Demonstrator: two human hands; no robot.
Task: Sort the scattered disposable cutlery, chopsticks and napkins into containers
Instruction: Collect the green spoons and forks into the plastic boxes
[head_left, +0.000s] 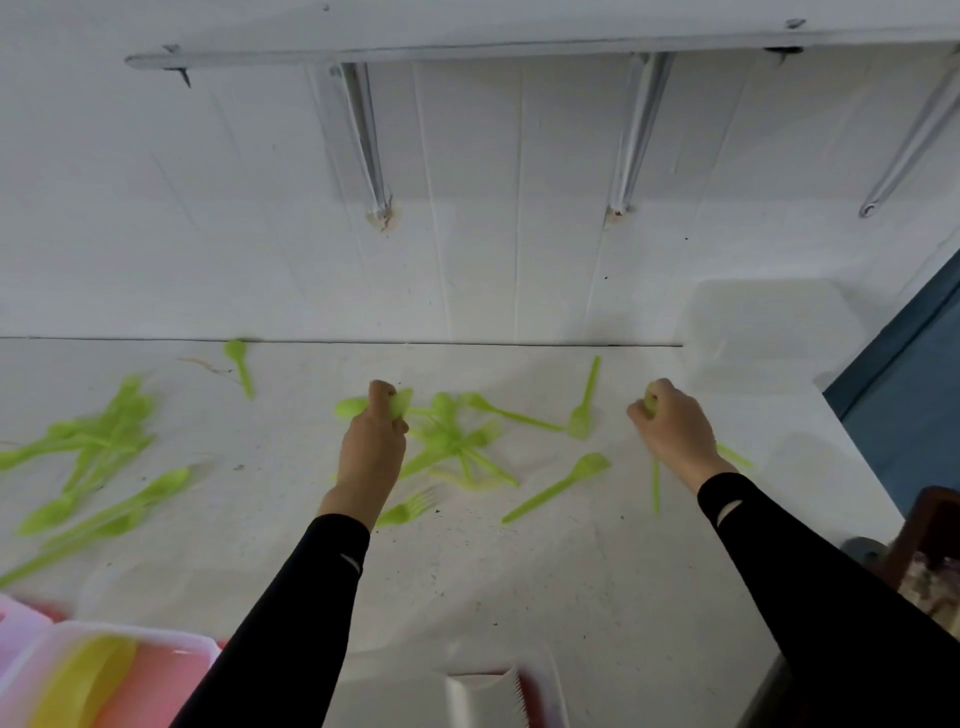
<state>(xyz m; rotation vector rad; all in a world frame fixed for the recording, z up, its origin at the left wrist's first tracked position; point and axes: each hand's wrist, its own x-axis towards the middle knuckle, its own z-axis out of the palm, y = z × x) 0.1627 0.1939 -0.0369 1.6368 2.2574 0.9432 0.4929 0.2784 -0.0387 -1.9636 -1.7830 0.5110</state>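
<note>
Green plastic cutlery lies scattered over a white table (519, 571). My left hand (371, 447) grips a green spoon (401, 402) at the edge of a tangled pile of forks and spoons (457, 441). My right hand (670, 431) is curled round a green piece (650, 401) whose handle (656, 486) sticks out below the wrist. A loose fork (584, 410), a spoon (556, 486) and another fork (410, 506) lie between the hands. A second heap of green cutlery (98, 457) lies at the left.
Pink and yellow containers (78, 675) sit at the near left edge, and a white container (483, 696) at the near middle. A lone spoon (240, 364) lies by the wall. The table's right edge drops off beside a dark blue surface (909, 374).
</note>
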